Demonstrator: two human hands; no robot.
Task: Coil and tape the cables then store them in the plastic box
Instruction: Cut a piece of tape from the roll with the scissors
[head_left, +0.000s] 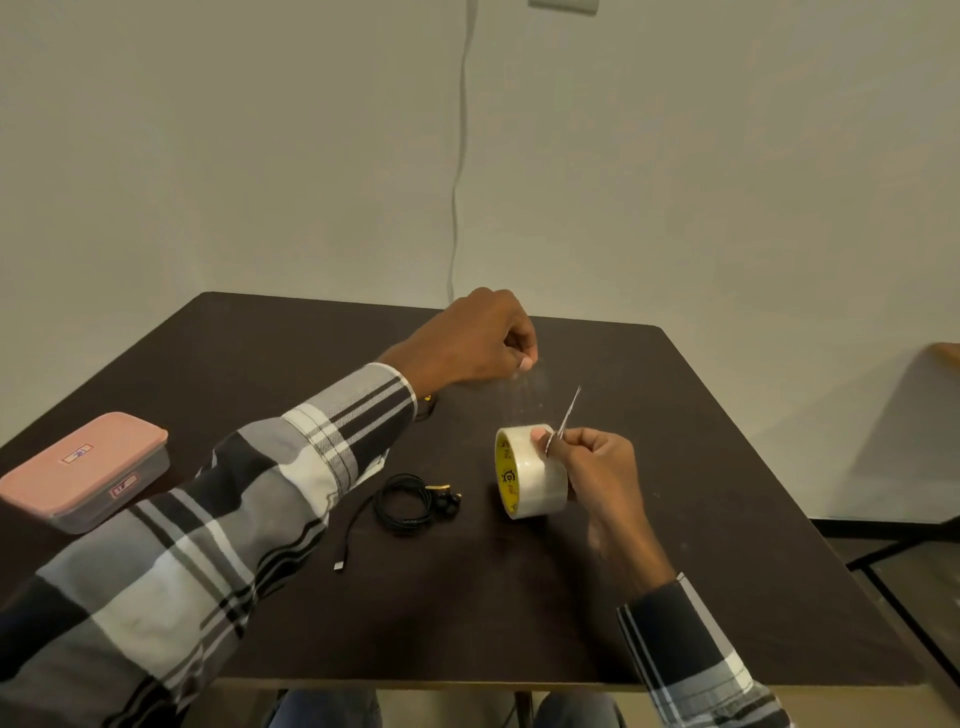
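Two hands share this cut: our left hand (475, 338) pinches the clear strip taut off the tape roll (531, 472), our right hand (597, 467) grips scissors (567, 413) and should snip close to the roll, with the coiled cable (408, 501) waiting beside it and the plastic box (85, 470) well left.

1. Desk (675, 519): dark brown top, square, with a lighter edge band along its near side.
2. Wall (260, 156) behind the desk: plain, off-white.
3. Thin pale cord (460, 156) runs down the wall and passes behind the desk's far edge.
4. Pale fitting (563, 4) high on the wall, above the desk, cut off by the frame.
5. Floor (914, 577) right of the desk: dark lines cross it.
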